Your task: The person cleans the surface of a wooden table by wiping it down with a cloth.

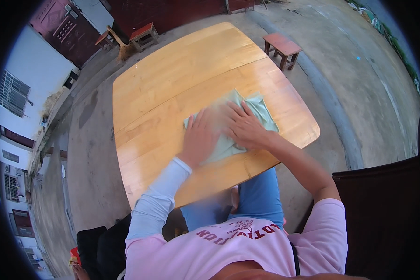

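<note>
A pale green cloth (260, 112) lies spread and wrinkled on a light wooden table (172, 74). My left hand (199, 137) rests palm down on the cloth's left part, fingers stretched out and slightly blurred by motion. My right hand (245, 123), also palm down with extended fingers, presses on the cloth to the right of my left one. Neither hand grips the cloth. A light sleeve covers my left forearm, while my right forearm is bare. Part of the cloth is hidden beneath both hands.
Small wooden stools (281, 43) stand beyond the table, with a straw broom (125, 50) at the back left. Concrete ground (368, 84) surrounds the table. A dark brown object (382, 210) is at lower right; a black object (91, 247) and someone's skin show at lower left.
</note>
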The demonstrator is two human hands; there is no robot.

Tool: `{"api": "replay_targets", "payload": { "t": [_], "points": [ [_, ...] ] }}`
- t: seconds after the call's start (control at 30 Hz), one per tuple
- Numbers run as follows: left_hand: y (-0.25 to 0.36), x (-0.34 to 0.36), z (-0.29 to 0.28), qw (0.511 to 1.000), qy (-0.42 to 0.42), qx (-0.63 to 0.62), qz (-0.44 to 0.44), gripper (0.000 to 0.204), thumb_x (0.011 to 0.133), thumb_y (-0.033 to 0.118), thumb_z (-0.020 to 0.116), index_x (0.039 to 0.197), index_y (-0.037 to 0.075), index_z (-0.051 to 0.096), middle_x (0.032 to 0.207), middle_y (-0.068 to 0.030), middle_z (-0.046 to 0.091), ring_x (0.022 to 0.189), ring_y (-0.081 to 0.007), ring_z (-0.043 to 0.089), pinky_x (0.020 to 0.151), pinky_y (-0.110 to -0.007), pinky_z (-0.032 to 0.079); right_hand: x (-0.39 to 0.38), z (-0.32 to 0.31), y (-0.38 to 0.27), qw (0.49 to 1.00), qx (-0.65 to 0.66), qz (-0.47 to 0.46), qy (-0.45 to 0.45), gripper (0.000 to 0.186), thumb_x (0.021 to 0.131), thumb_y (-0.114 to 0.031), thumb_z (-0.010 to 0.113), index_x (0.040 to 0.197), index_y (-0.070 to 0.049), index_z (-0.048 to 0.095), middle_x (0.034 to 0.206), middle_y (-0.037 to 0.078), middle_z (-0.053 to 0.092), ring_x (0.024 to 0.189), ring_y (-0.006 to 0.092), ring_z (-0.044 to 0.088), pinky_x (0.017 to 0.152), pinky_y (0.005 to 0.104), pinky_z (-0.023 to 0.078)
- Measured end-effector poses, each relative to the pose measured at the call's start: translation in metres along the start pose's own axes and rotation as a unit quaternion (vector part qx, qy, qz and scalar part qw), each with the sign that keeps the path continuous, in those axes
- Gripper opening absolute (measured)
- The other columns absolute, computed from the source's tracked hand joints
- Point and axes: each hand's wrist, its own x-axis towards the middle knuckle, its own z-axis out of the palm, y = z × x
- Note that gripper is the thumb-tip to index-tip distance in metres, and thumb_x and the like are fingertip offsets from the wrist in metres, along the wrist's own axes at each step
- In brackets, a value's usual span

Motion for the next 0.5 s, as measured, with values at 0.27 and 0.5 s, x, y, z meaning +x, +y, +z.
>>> {"api": "replay_targets", "payload": {
  "t": [0.27, 0.5],
  "points": [
    [-0.023, 0.133, 0.046, 0.988, 0.138, 0.062, -0.003, 0.043, 0.092, 0.030, 0.047, 0.127, 0.005, 0.047, 0.133, -0.0124, 0.048, 0.126, -0.0259, 0.041, 0.105, -0.049, 0.030, 0.087, -0.016, 0.085, 0.993, -0.010, 0.117, -0.010, 0.049, 0.095, -0.028, 0.033, 0.140, -0.013, 0.038, 0.151, 0.007, 0.029, 0.142, 0.0232, 0.021, 0.116, 0.0461, 0.011],
    [-0.008, 0.153, 0.031, 0.994, -0.020, 0.024, -0.105, 0.050, 0.097, 0.032, 0.036, 0.142, 0.009, 0.033, 0.148, -0.0086, 0.033, 0.139, -0.0267, 0.027, 0.112, -0.054, 0.019, 0.092, 0.005, 0.092, 0.976, -0.072, 0.189, 0.082, 0.049, 0.095, -0.032, 0.028, 0.140, -0.014, 0.038, 0.150, 0.007, 0.031, 0.142, 0.0236, 0.022, 0.116, 0.0461, 0.011]
  ]
}}
